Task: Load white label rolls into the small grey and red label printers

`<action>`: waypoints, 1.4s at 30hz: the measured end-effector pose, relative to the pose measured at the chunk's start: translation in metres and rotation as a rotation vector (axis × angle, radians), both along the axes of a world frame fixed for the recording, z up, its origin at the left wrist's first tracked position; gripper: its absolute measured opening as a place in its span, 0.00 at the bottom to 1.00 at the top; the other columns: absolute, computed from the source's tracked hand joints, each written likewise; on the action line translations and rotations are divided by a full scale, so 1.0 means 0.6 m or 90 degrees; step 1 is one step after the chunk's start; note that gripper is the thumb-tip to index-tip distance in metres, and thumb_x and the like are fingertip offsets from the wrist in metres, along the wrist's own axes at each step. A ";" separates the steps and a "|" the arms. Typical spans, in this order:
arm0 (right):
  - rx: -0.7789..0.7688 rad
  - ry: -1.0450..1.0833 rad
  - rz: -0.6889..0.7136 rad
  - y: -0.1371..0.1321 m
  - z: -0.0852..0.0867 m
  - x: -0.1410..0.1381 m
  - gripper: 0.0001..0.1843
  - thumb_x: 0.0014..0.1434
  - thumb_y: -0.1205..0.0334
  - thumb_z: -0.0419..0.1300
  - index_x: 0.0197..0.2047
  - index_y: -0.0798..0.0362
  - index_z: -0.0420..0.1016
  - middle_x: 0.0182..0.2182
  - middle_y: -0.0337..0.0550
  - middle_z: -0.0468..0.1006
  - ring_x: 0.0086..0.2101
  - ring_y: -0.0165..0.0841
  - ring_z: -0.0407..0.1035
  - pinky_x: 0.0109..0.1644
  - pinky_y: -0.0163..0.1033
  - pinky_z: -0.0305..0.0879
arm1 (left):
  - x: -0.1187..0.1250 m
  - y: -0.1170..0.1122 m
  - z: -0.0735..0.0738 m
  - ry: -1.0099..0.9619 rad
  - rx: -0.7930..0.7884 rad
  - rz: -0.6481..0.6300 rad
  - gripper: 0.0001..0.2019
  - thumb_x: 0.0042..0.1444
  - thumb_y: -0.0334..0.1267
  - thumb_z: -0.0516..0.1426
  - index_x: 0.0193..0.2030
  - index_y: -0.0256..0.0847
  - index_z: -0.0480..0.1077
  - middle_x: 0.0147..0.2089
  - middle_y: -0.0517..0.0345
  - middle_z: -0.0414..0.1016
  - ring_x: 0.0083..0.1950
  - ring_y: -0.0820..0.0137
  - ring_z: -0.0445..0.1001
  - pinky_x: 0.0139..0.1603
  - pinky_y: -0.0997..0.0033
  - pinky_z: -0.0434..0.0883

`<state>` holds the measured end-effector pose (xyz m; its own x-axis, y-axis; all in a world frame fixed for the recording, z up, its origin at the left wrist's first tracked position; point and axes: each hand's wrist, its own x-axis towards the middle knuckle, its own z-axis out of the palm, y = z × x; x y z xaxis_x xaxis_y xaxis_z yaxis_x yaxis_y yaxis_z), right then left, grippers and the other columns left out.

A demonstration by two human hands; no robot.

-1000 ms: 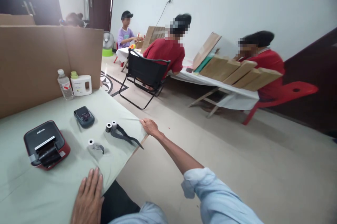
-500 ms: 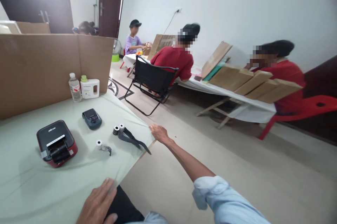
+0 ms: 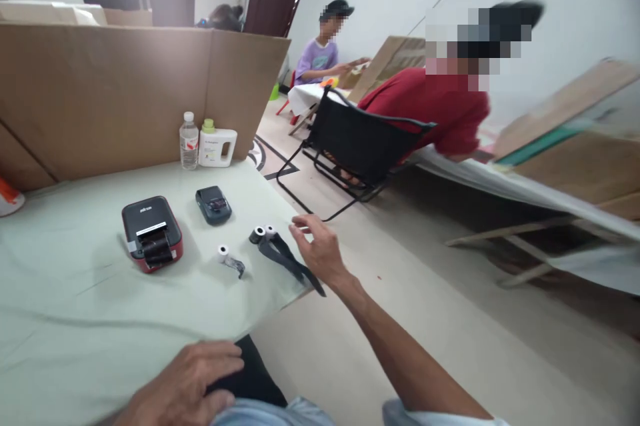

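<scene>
My right hand [image 3: 320, 249] hovers by the right edge of the cloth-covered table [image 3: 60, 266], its fingers apart and holding nothing. Just left of it lie two small rolls [image 3: 265, 233] with a long black ribbon [image 3: 293, 263] trailing toward the table edge. A third small white roll [image 3: 223, 254] with a crumpled dark strip sits nearer me. My left hand [image 3: 187, 376] rests at the near table edge with its fingers stretched out, empty. Farther left stands a black and red label printer [image 3: 153, 233] with black film at its front. Behind the rolls is a small dark handheld device [image 3: 214, 205].
A water bottle [image 3: 189, 143] and a white jug with green cap [image 3: 217, 146] stand before a cardboard panel [image 3: 110, 99]. A black folding chair [image 3: 367, 139] holds a seated person in red. Another person [image 3: 320, 59] sits farther back. Cardboard boxes [image 3: 565, 159] stand at right.
My right hand has let go of the table corner and lifted inward toward the rolls, fingers apart. My view has turned left. The left hand stays by the near edge.
</scene>
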<state>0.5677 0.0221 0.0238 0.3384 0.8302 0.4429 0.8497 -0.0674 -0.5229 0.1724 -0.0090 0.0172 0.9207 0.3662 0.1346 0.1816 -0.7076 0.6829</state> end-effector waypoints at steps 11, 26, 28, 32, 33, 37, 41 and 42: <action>0.030 0.258 0.396 0.084 0.016 -0.358 0.44 0.66 0.55 0.65 0.79 0.47 0.49 0.73 0.54 0.61 0.72 0.48 0.56 0.76 0.59 0.57 | -0.089 0.275 0.183 -0.139 0.159 0.540 0.15 0.64 0.45 0.58 0.51 0.42 0.79 0.57 0.49 0.77 0.52 0.60 0.80 0.46 0.58 0.84; 0.057 0.165 0.426 0.169 -0.055 -0.377 0.59 0.54 0.50 0.77 0.79 0.49 0.49 0.77 0.61 0.51 0.76 0.52 0.47 0.77 0.61 0.54 | -0.098 0.368 0.053 -0.146 -0.024 0.512 0.25 0.59 0.53 0.62 0.60 0.47 0.76 0.76 0.44 0.62 0.75 0.49 0.64 0.65 0.45 0.74; 0.067 0.136 0.432 0.172 -0.059 -0.375 0.60 0.53 0.52 0.78 0.79 0.49 0.50 0.77 0.61 0.50 0.76 0.53 0.47 0.77 0.61 0.55 | -0.098 0.370 0.037 -0.167 -0.057 0.517 0.25 0.59 0.52 0.62 0.61 0.45 0.76 0.73 0.43 0.64 0.73 0.51 0.65 0.65 0.49 0.74; 0.091 0.097 0.451 0.175 -0.062 -0.370 0.61 0.52 0.55 0.79 0.79 0.50 0.49 0.77 0.63 0.48 0.76 0.54 0.48 0.75 0.61 0.58 | -0.091 0.370 0.013 -0.218 -0.055 0.538 0.24 0.61 0.50 0.60 0.61 0.44 0.76 0.70 0.46 0.68 0.69 0.55 0.69 0.62 0.55 0.76; 0.100 0.087 0.455 0.176 -0.062 -0.368 0.61 0.52 0.55 0.79 0.79 0.50 0.49 0.77 0.63 0.49 0.75 0.54 0.48 0.75 0.61 0.59 | -0.089 0.369 0.010 -0.224 -0.046 0.543 0.23 0.61 0.50 0.59 0.60 0.44 0.76 0.69 0.47 0.68 0.69 0.55 0.69 0.61 0.55 0.77; 0.139 0.035 0.470 0.178 -0.061 -0.364 0.58 0.54 0.56 0.78 0.79 0.51 0.50 0.77 0.63 0.50 0.75 0.54 0.50 0.74 0.62 0.61 | -0.084 0.365 0.003 -0.230 -0.025 0.553 0.23 0.61 0.48 0.59 0.60 0.44 0.76 0.67 0.47 0.69 0.68 0.55 0.69 0.61 0.55 0.77; 0.184 -0.014 0.463 0.178 -0.058 -0.364 0.51 0.57 0.54 0.75 0.77 0.48 0.56 0.76 0.62 0.52 0.74 0.56 0.52 0.72 0.65 0.63 | -0.089 0.363 0.002 -0.234 -0.054 0.545 0.24 0.60 0.50 0.60 0.60 0.44 0.76 0.70 0.46 0.67 0.71 0.53 0.67 0.62 0.53 0.76; 0.197 -0.019 0.460 0.177 -0.057 -0.364 0.48 0.59 0.54 0.74 0.76 0.47 0.57 0.76 0.61 0.53 0.73 0.55 0.53 0.72 0.66 0.63 | -0.091 0.363 0.002 -0.236 -0.069 0.537 0.24 0.60 0.50 0.60 0.60 0.44 0.76 0.71 0.46 0.66 0.72 0.52 0.66 0.63 0.53 0.76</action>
<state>0.3493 0.1282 -0.0102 -0.2538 0.6775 0.6904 0.6417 0.6520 -0.4040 0.1177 0.2086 0.0183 0.2495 0.9231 0.2927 0.3635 -0.3694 0.8552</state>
